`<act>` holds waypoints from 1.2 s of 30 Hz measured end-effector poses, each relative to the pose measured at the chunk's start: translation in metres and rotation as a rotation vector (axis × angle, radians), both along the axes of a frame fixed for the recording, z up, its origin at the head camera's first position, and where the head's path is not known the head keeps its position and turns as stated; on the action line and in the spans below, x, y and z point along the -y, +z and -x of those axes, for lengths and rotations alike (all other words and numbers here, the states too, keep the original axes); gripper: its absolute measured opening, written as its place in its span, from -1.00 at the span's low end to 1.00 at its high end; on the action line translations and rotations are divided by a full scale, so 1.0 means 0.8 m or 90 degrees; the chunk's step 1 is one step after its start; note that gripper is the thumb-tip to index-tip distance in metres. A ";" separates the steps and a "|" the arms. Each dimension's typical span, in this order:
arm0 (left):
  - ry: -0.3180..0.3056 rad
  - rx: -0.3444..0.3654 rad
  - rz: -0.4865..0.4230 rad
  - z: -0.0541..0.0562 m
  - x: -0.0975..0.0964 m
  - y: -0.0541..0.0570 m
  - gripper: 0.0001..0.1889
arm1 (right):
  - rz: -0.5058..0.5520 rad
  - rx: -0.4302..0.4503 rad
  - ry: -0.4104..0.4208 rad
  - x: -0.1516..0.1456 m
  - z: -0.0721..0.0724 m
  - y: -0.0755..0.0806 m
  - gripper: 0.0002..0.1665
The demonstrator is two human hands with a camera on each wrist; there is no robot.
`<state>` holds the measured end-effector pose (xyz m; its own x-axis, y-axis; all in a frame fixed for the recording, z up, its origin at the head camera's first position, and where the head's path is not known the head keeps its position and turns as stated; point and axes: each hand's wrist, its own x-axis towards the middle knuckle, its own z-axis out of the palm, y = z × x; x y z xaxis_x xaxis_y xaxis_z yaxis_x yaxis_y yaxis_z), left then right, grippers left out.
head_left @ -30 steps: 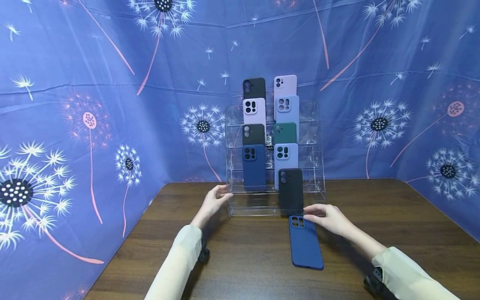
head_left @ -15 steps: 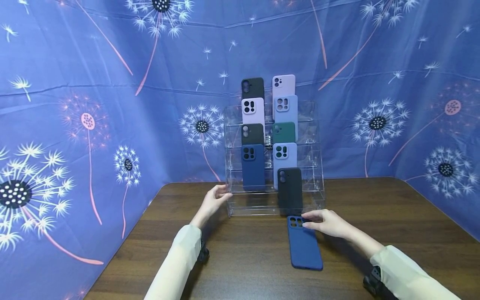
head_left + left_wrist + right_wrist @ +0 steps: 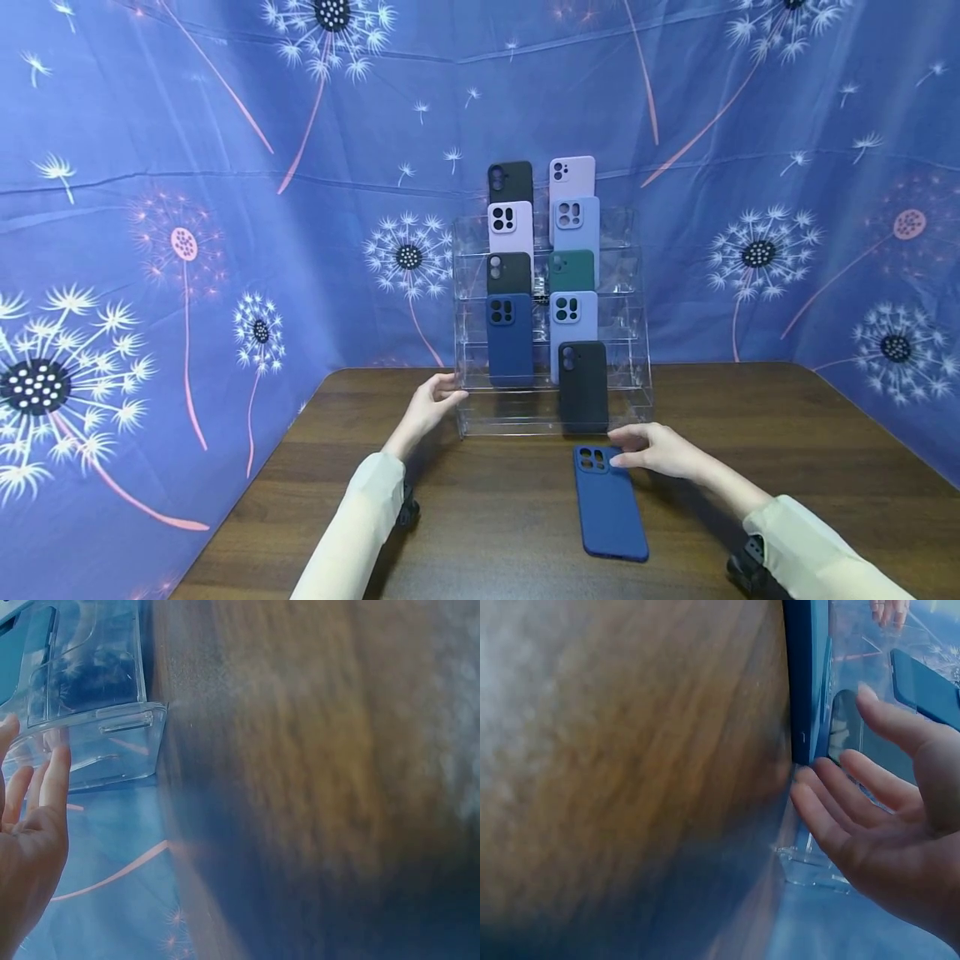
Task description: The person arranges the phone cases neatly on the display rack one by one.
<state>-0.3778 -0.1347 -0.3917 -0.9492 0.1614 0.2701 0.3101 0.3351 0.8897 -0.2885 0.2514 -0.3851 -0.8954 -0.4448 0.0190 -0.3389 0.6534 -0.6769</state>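
My right hand (image 3: 660,452) is at the far right corner of a navy phone case (image 3: 611,508) that lies flat on the table. In the right wrist view its fingertips meet the end of the case (image 3: 810,682), with the thumb apart from it. My left hand (image 3: 429,410) touches the lower left side of a clear acrylic display stand (image 3: 471,421). In the left wrist view its fingers lie fairly straight against the clear rim (image 3: 112,716). A black phone case (image 3: 583,387) leans in the stand's lowest tier, just beyond the right hand.
Two columns of phone cases fill the stand's tiers, with a navy one (image 3: 511,342) at the left and a light blue one (image 3: 573,333) at the right. The brown wooden table (image 3: 480,533) ends at a blue dandelion-print cloth (image 3: 337,275) behind.
The navy case on the table has slid slightly toward me, away from the stand's front edge. My right hand has come down a little with it; the left hand stays at the stand.
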 end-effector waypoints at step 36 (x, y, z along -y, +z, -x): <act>-0.002 0.031 -0.008 0.004 0.004 -0.006 -0.54 | 0.195 0.059 -0.048 0.014 0.003 0.027 -0.35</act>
